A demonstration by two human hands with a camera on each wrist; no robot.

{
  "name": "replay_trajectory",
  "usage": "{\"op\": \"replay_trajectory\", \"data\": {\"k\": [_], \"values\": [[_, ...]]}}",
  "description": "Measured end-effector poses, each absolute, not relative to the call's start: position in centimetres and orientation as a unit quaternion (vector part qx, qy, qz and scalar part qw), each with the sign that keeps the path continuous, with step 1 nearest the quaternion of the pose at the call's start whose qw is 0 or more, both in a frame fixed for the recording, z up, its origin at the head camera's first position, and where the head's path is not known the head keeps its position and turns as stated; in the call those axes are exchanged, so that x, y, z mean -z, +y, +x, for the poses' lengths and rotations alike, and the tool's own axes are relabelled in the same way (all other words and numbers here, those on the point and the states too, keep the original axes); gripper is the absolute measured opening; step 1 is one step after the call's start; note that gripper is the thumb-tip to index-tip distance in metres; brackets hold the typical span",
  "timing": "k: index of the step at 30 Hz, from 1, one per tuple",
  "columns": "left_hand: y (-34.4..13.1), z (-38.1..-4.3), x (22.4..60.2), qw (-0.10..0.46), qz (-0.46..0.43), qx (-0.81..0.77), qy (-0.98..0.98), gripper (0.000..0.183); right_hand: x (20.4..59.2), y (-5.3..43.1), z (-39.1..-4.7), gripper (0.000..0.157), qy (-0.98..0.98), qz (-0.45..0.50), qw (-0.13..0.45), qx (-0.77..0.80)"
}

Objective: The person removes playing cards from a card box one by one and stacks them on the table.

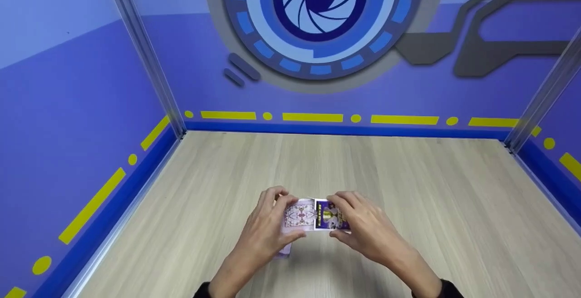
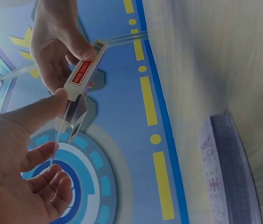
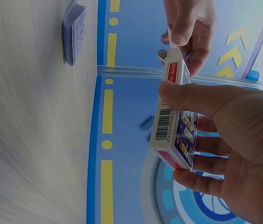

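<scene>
Over the table, my right hand [image 1: 366,226] grips a small card box [image 1: 330,215] with a dark printed face; its barcode side [image 3: 165,122] shows in the right wrist view. My left hand [image 1: 263,230] pinches a thin playing card [image 1: 300,214] with a patterned back, thumb at the near edge and fingers at the far one. The card's right edge is right at the box's open end, where a flap [image 2: 79,112] sticks out. Below the left hand, a stack of playing cards [image 2: 231,172] lies on the table, mostly hidden by that hand in the head view.
The wood-grain table [image 1: 435,184] is bounded by a blue back wall [image 1: 181,62] and side walls [image 1: 81,130]. Metal corner posts [image 1: 150,57] stand at the back left and back right.
</scene>
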State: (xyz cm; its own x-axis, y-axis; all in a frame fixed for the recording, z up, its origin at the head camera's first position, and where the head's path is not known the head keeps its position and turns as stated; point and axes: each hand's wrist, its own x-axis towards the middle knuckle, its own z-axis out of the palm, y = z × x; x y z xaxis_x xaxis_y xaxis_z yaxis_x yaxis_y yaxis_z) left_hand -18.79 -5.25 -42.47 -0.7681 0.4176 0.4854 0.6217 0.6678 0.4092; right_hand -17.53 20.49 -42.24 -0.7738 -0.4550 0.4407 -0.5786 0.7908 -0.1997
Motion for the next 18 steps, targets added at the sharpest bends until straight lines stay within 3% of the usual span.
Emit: {"op": "replay_trajectory", "data": {"k": [4,18], "values": [[-5.3,-18.8,42.7,0.198,-0.3,0.225,-0.906,0.071,42.3,20.4,-17.5,0.073,-0.926,0.282,0.187,-0.167],[-6.8,-19.7,42.3,0.161,-0.311,0.215,-0.912,0.067,41.9,20.8,-17.5,0.072,-0.93,0.267,0.188,-0.169]]}}
